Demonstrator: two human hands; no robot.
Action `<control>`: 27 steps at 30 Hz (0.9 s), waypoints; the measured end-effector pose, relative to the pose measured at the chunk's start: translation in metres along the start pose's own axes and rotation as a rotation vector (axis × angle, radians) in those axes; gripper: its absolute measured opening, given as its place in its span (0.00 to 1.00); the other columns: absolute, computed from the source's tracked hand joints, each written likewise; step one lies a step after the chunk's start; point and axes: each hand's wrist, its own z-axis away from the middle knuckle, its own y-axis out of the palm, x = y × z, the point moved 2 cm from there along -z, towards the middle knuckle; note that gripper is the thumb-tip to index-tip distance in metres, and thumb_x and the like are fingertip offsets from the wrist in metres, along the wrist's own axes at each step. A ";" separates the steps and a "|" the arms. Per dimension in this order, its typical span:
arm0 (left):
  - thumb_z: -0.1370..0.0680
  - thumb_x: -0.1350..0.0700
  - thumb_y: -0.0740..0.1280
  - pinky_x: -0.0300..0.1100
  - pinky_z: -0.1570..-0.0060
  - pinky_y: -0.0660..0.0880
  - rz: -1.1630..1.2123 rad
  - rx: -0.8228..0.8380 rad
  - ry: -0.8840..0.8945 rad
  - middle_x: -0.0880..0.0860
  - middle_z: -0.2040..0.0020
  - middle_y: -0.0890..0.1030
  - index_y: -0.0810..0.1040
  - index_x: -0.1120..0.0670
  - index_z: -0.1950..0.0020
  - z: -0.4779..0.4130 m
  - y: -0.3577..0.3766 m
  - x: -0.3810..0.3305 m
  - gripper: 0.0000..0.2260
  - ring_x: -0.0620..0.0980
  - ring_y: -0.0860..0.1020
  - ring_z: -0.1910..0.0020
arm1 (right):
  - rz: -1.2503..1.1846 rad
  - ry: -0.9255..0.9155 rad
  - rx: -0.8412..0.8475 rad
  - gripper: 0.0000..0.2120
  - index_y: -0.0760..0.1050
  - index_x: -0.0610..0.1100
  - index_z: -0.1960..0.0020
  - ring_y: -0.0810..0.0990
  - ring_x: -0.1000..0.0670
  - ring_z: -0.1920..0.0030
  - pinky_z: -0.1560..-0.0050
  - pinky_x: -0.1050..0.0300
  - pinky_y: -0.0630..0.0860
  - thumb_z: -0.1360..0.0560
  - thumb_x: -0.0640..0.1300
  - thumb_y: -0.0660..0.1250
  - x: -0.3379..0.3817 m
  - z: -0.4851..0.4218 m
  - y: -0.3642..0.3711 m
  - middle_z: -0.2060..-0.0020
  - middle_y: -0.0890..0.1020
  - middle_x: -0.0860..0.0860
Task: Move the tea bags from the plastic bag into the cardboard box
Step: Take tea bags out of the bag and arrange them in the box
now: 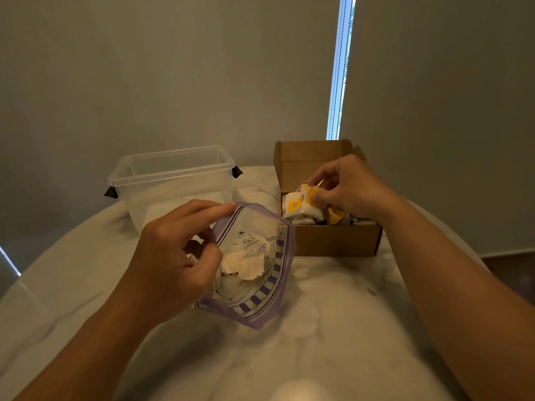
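Counts: 1 clear tub, 1 plastic bag, 1 cardboard box, 2 hands, all over a white table. Tub sits far left, open top. Left hand pinches the plastic bag's rim, index finger laid along the top edge, holding the mouth open. Tea bags inside it: maybe 1–2, can't count through the film. Box stands just right of the bag, lid flap up. Right hand is over the box, fingertips clamped on a clump of tea bags that hangs below the fingers. 2 yellow tags visible on the clump, number of bags unclear. More lie under it in the box, partly hidden by hand and wall.
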 end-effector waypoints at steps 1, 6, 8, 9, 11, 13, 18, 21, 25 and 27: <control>0.25 0.51 0.58 0.32 0.61 0.80 -0.002 0.002 -0.001 0.44 0.46 0.78 0.78 0.57 0.37 0.000 0.000 0.000 0.20 0.42 0.78 0.50 | 0.079 -0.017 -0.011 0.12 0.83 0.48 0.48 0.82 0.54 0.58 0.59 0.58 0.82 0.30 0.42 0.77 0.000 -0.001 0.002 0.57 0.83 0.52; 0.25 0.50 0.58 0.33 0.62 0.80 -0.012 0.002 -0.015 0.46 0.45 0.80 0.79 0.57 0.37 0.001 0.000 0.002 0.21 0.45 0.78 0.52 | 0.237 -0.066 -0.061 0.16 0.82 0.47 0.45 0.76 0.58 0.61 0.66 0.68 0.69 0.32 0.45 0.78 0.002 -0.004 0.008 0.55 0.82 0.52; 0.25 0.50 0.58 0.33 0.62 0.80 -0.009 0.004 -0.011 0.46 0.45 0.80 0.79 0.58 0.37 0.001 0.000 0.001 0.21 0.45 0.78 0.51 | 0.281 -0.076 -0.094 0.17 0.82 0.47 0.45 0.73 0.58 0.62 0.67 0.68 0.66 0.33 0.46 0.79 0.002 -0.004 0.008 0.56 0.80 0.53; 0.25 0.50 0.58 0.33 0.62 0.80 -0.004 0.005 -0.010 0.46 0.45 0.80 0.79 0.58 0.37 0.001 0.000 0.001 0.21 0.45 0.78 0.51 | 0.293 -0.079 -0.111 0.16 0.82 0.47 0.47 0.73 0.58 0.62 0.67 0.69 0.66 0.33 0.46 0.79 0.002 -0.004 0.008 0.56 0.79 0.53; 0.25 0.50 0.58 0.33 0.62 0.80 -0.002 0.005 -0.008 0.46 0.46 0.80 0.79 0.58 0.37 0.000 0.000 0.001 0.21 0.45 0.78 0.52 | 0.289 -0.076 -0.124 0.13 0.82 0.46 0.50 0.73 0.58 0.63 0.67 0.68 0.67 0.33 0.46 0.79 0.002 -0.003 0.009 0.57 0.79 0.53; 0.25 0.51 0.58 0.33 0.62 0.80 -0.006 0.004 -0.001 0.46 0.46 0.79 0.79 0.58 0.37 0.000 0.000 0.000 0.21 0.45 0.78 0.51 | 0.280 -0.076 -0.101 0.10 0.83 0.45 0.53 0.74 0.58 0.63 0.67 0.69 0.67 0.32 0.45 0.78 0.002 -0.003 0.012 0.56 0.82 0.51; 0.25 0.50 0.58 0.31 0.61 0.79 -0.010 -0.004 0.003 0.42 0.46 0.78 0.78 0.56 0.36 0.000 0.000 0.001 0.21 0.43 0.78 0.50 | 0.274 -0.071 -0.031 0.08 0.84 0.45 0.51 0.75 0.59 0.62 0.67 0.70 0.64 0.30 0.44 0.76 0.005 0.000 0.016 0.55 0.83 0.51; 0.25 0.51 0.58 0.31 0.61 0.79 -0.014 0.000 0.008 0.42 0.46 0.78 0.78 0.57 0.36 0.001 0.001 0.001 0.21 0.42 0.78 0.50 | 0.294 -0.074 -0.012 0.08 0.85 0.46 0.50 0.76 0.57 0.59 0.67 0.69 0.65 0.29 0.44 0.76 0.005 0.001 0.018 0.54 0.83 0.51; 0.24 0.50 0.58 0.30 0.59 0.79 -0.020 -0.002 0.008 0.40 0.46 0.77 0.78 0.57 0.37 0.001 0.001 0.001 0.21 0.42 0.77 0.50 | 0.323 -0.088 -0.007 0.08 0.85 0.47 0.50 0.75 0.57 0.61 0.67 0.69 0.66 0.28 0.45 0.75 0.003 0.003 0.019 0.52 0.84 0.50; 0.24 0.50 0.58 0.30 0.59 0.79 -0.013 -0.006 0.006 0.39 0.46 0.76 0.78 0.57 0.37 0.001 0.001 0.001 0.21 0.41 0.77 0.50 | 0.293 -0.092 -0.027 0.08 0.85 0.47 0.48 0.73 0.60 0.63 0.67 0.70 0.64 0.27 0.44 0.74 0.004 0.004 0.014 0.51 0.84 0.51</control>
